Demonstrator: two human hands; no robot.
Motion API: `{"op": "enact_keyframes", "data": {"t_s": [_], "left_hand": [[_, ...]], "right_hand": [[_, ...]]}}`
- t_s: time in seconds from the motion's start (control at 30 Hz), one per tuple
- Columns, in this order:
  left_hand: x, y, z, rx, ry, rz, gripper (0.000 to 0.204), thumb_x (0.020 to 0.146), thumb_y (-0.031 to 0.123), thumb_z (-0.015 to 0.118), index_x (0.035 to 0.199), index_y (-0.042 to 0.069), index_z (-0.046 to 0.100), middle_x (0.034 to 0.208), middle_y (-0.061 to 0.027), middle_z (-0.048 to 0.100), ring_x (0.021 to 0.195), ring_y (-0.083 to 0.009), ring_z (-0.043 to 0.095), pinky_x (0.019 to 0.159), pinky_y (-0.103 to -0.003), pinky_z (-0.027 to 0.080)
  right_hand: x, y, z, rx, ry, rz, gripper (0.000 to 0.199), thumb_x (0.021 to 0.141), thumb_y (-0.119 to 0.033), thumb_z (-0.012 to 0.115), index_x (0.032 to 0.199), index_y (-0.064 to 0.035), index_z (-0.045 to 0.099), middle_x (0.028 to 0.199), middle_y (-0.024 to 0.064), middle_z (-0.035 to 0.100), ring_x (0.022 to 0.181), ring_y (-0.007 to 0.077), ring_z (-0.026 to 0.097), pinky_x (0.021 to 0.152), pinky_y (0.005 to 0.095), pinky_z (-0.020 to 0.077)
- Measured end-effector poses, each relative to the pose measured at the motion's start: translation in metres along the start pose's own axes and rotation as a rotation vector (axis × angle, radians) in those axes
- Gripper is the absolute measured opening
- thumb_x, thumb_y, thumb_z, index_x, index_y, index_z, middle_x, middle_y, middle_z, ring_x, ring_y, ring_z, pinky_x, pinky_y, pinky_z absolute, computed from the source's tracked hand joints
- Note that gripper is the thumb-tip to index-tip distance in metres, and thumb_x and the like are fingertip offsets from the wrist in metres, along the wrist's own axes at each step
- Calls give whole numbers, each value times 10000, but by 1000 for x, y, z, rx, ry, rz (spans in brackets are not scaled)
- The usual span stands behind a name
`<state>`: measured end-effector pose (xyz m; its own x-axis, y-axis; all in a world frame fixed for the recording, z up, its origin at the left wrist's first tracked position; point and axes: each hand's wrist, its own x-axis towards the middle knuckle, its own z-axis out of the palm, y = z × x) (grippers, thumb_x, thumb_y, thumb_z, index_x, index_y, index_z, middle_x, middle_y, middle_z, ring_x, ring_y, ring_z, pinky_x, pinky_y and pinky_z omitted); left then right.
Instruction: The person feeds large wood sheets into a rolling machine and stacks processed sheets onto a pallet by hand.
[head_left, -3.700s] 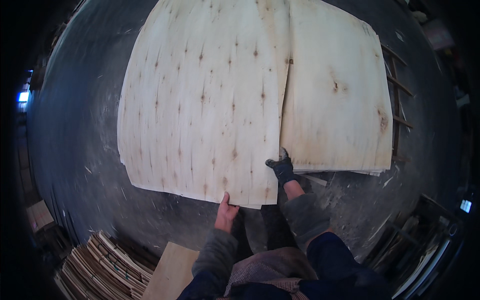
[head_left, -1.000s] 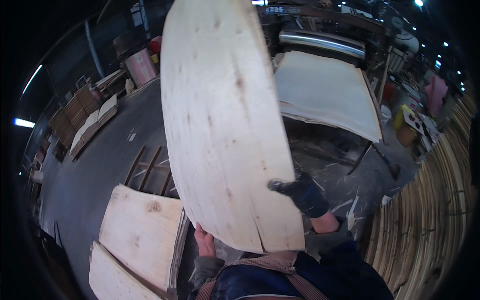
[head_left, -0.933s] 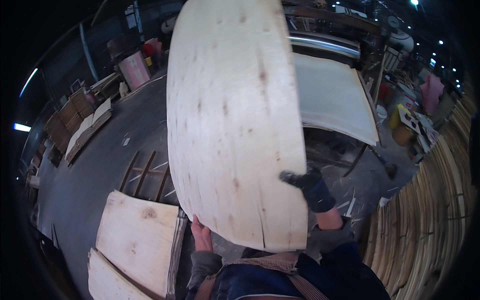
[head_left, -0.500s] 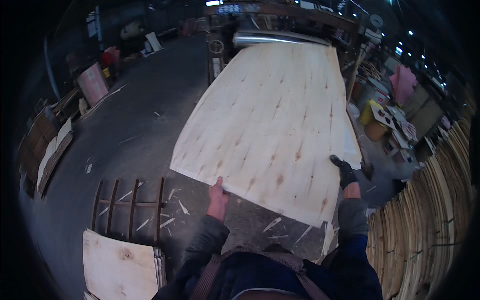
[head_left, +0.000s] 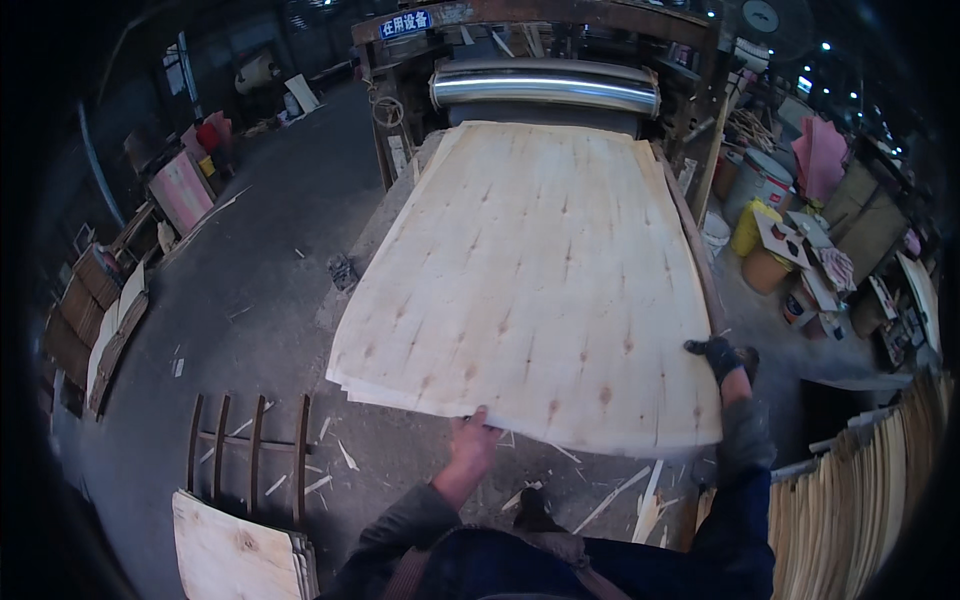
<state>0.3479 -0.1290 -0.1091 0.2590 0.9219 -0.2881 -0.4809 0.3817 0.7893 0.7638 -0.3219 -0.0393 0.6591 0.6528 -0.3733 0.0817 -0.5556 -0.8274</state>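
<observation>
A large pale wood veneer sheet [head_left: 535, 280] with dark knots stretches out in front of me, its far end just short of a shiny metal roller [head_left: 545, 92]. Other sheet edges peep out beneath it at the near left corner and along the far right side. My left hand [head_left: 472, 445], bare, pinches the near edge with the thumb on top; the fingers below are hidden. On the right edge, my right hand [head_left: 722, 362] in a dark glove grips the same sheet, one digit lying over its top face.
Upright stacked veneer [head_left: 860, 500] stands close at my right. At lower left, a veneer stack [head_left: 240, 550] sits beside a metal rack [head_left: 255, 450]. Wood scraps [head_left: 612, 495] litter the floor near my feet. Buckets and drums [head_left: 760, 185] crowd the far right.
The veneer sheet's far end has dropped back from the roller, which now shows fully. My left hand sits farther right along the near edge. My view has shifted slightly.
</observation>
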Motion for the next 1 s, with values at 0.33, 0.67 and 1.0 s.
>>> {"op": "enact_keyframes", "data": {"t_s": [0.33,0.67,1.0], "left_hand": [[-17,16,-18,-28,-185,-304,305,851,175,503,1088,49,359,941,-119,538,836,-215,570,682,-343,514],[-358,-19,-352,201,669,-134,319,771,131,560,1055,1,495,814,-95,580,633,-179,583,513,-288,490],[-759,-67,-383,-497,1521,270,326,804,90,491,1102,-21,422,923,-133,568,712,-208,589,589,-294,511]], "right_hand": [[139,31,20,-246,531,-536,446,652,-225,661,1003,8,514,933,129,566,855,245,536,739,336,431],[-36,45,330,-59,-12,-850,442,771,-131,477,1184,-15,368,1122,151,472,1018,254,468,865,335,359],[-523,44,665,-199,-1749,-1054,385,804,-144,534,1156,-7,460,1073,126,538,965,216,524,825,309,422]]}}
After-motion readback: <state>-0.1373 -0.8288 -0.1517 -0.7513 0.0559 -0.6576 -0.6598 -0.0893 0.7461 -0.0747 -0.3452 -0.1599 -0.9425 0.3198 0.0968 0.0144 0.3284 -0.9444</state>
